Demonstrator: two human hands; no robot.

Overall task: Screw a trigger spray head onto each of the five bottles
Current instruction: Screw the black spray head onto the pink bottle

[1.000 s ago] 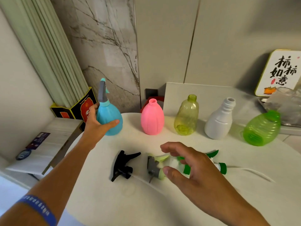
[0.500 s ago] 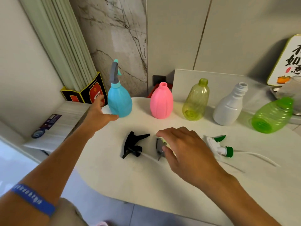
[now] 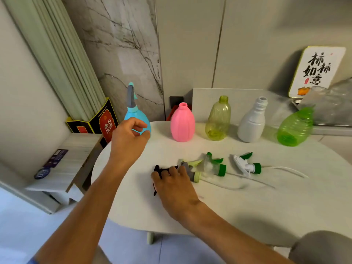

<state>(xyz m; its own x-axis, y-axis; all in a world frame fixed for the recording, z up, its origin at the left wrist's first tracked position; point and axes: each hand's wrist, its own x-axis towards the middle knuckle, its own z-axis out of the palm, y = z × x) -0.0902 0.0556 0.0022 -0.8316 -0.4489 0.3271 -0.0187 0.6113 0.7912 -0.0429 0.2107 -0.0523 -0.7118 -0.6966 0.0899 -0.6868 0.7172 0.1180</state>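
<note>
A row of bottles stands at the back of the white table [image 3: 247, 206]: a blue bottle [image 3: 146, 122] with a grey spray head on it, then a pink bottle [image 3: 182, 122], a yellow-green bottle [image 3: 218, 119], a white bottle [image 3: 252, 121] and a green bottle [image 3: 295, 127], these with bare necks. My right hand [image 3: 173, 184] lies over the black spray head [image 3: 157, 169], fingers closing on it. Beside it lie a grey and lime head [image 3: 190, 168], a clear and green head [image 3: 213, 165] and a white and green head [image 3: 245, 164]. My left hand [image 3: 127, 139] hovers open just before the blue bottle.
A dark printed box [image 3: 102, 122] and a low wooden shelf [image 3: 62, 168] sit left of the table. At the back right are a framed calligraphy sign [image 3: 318, 71] and a crumpled clear bag [image 3: 331, 103]. Thin dip tubes [image 3: 285, 169] trail right from the heads.
My left hand has let go of the blue bottle and drawn back a little. My right hand has moved left from the grey and lime head onto the black head.
</note>
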